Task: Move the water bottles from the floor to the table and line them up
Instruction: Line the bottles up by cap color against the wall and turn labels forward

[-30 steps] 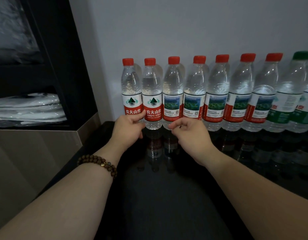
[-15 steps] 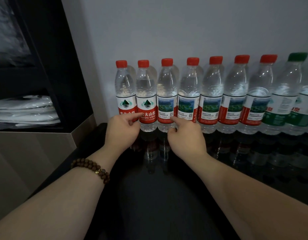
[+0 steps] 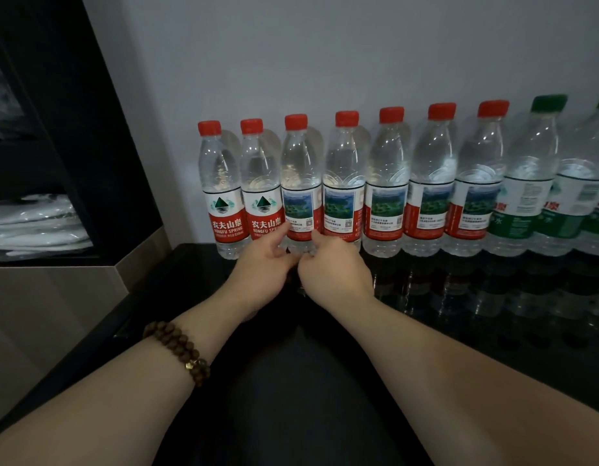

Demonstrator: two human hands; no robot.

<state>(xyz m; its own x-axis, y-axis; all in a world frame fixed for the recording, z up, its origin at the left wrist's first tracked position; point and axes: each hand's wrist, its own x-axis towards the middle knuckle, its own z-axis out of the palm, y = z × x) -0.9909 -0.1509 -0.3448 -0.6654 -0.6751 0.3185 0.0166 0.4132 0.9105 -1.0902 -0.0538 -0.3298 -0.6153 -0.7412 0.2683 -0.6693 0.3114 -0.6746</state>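
While bottles (image 3: 385,183) line the glossy wall-side table (image 3: 308,381), left hand (image 3: 257,274) and right hand (image 3: 335,270) loosely touch one

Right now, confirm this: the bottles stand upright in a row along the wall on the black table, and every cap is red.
Not every cap. The head view shows green caps on the two bottles at the right end; the other seven caps are red. The rest is right.
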